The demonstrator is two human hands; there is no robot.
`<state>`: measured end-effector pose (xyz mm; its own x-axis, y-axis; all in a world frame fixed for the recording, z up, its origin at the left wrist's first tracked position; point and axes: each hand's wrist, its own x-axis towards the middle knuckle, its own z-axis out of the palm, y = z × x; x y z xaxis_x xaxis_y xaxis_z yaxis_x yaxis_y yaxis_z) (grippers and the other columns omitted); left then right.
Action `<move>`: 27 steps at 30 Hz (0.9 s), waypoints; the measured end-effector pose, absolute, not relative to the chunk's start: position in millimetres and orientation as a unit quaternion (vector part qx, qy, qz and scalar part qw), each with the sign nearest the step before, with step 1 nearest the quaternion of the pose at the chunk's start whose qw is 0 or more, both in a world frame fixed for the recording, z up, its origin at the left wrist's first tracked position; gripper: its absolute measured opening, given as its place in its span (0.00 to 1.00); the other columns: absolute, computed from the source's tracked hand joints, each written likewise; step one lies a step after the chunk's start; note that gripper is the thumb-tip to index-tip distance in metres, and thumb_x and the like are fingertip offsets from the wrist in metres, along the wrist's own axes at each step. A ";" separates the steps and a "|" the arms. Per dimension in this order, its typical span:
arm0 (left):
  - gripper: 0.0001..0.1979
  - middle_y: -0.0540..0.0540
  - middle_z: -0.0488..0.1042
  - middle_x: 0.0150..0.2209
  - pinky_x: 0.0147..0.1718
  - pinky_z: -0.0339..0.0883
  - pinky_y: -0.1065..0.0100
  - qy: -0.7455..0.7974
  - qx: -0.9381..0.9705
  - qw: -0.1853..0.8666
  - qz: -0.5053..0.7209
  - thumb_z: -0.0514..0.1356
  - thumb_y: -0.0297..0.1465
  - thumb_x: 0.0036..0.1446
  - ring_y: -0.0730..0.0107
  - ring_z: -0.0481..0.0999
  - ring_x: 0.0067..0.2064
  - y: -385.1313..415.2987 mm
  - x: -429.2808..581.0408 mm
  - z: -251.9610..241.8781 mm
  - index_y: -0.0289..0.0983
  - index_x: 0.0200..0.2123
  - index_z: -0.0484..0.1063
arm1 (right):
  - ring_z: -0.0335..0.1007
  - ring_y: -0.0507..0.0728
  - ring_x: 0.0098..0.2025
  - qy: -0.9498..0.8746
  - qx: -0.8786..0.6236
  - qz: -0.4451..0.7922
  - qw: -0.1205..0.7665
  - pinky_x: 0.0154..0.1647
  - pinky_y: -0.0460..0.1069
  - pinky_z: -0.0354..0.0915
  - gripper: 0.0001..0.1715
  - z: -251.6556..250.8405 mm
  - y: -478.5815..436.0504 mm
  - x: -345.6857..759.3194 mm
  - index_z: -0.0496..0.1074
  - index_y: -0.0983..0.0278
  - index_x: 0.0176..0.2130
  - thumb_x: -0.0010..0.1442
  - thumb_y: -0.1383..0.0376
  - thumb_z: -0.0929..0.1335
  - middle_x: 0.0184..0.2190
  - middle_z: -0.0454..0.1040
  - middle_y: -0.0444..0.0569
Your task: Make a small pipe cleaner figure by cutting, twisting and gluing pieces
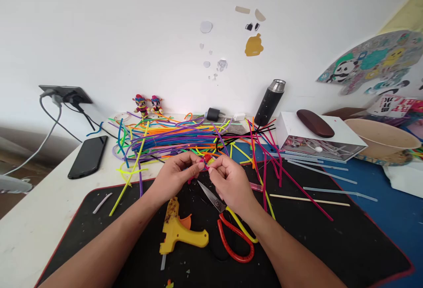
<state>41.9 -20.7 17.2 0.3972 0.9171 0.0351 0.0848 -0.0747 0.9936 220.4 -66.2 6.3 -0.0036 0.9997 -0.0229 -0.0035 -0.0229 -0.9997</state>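
Over the mat [317, 239], left hand [181, 172] and right hand [228, 178] pinch a piece [208, 160]

From my end of the head camera, I see the white wall [132, 28] filling the upper view, with the table [49, 226] set against it. On the table I have the black mat, its edge red. Behind the hands lies the pile [178, 139] of fuzzy stems in blue, purple, orange, yellow, green and pink, with loose stems spilling onto the mat. To the right of the pile I make out a white box [286, 125] with a tan bowl [380, 131] beyond it.

A black bottle [266, 105] is near the wall, left of the box. On the mat, the scissors [219, 206] point their blades up between the 2 hands, with 1 red handle and 1 yellow; left of them I see a yellow glue gun [185, 236]. A phone [87, 158] lies at far left, and a dark case [315, 123] rests on the box.

I read each hand as thumb and fingers drawn together on the piece, fingertips near each other. 2 dolls [141, 106] sit behind the pile. Smallest is the piece, showing red, yellow and pink, mostly hidden by fingers, just above the scissors' tip in my view.
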 end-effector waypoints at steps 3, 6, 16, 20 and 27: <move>0.17 0.50 0.73 0.27 0.32 0.62 0.69 0.395 0.650 0.530 0.375 0.69 0.45 0.60 0.71 0.68 0.29 -20.4 39.2 18.0 0.36 0.32 0.77 | 0.49 0.48 0.15 -0.507 -0.513 0.499 0.480 0.18 0.45 0.46 0.10 6.3 -67.0 220.7 0.66 0.59 0.31 0.60 0.60 0.70 0.16 0.56 0.32; 0.14 0.48 0.78 0.30 0.36 0.66 0.67 0.391 0.699 0.472 0.369 0.67 0.43 0.63 0.68 0.72 0.32 -20.2 37.0 20.2 0.37 0.32 0.79 | 0.50 0.48 0.17 -0.528 -0.519 0.495 0.455 0.20 0.45 0.46 0.09 6.6 -67.0 221.0 0.66 0.59 0.30 0.58 0.62 0.70 0.16 0.56 0.33; 0.16 0.50 0.74 0.28 0.32 0.64 0.69 0.411 0.687 0.468 0.374 0.67 0.44 0.63 0.70 0.69 0.30 -20.1 36.7 18.8 0.37 0.34 0.78 | 0.54 0.48 0.14 -0.503 -0.492 0.531 0.473 0.16 0.44 0.48 0.10 2.3 -64.6 219.5 0.69 0.60 0.35 0.63 0.57 0.70 0.17 0.60 0.33; 0.20 0.51 0.71 0.26 0.30 0.62 0.69 0.415 0.624 0.525 0.404 0.69 0.48 0.59 0.71 0.67 0.28 -20.0 39.7 16.4 0.37 0.33 0.77 | 0.55 0.48 0.12 -0.486 -0.469 0.560 0.480 0.14 0.43 0.49 0.15 7.4 -64.2 219.2 0.69 0.60 0.37 0.63 0.51 0.71 0.16 0.61 0.32; 0.20 0.51 0.72 0.25 0.29 0.61 0.69 0.416 0.600 0.547 0.409 0.71 0.48 0.58 0.72 0.67 0.27 -21.0 42.8 15.0 0.37 0.32 0.75 | 0.56 0.47 0.12 -0.484 -0.475 0.555 0.481 0.13 0.42 0.52 0.16 7.7 -64.5 217.0 0.68 0.60 0.37 0.62 0.52 0.71 0.16 0.62 0.32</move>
<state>42.8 -21.0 15.0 0.3192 0.9470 0.0362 0.0522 -0.0557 0.9971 217.0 -64.5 7.7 -0.0848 0.9944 -0.0624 -0.0745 -0.0688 -0.9948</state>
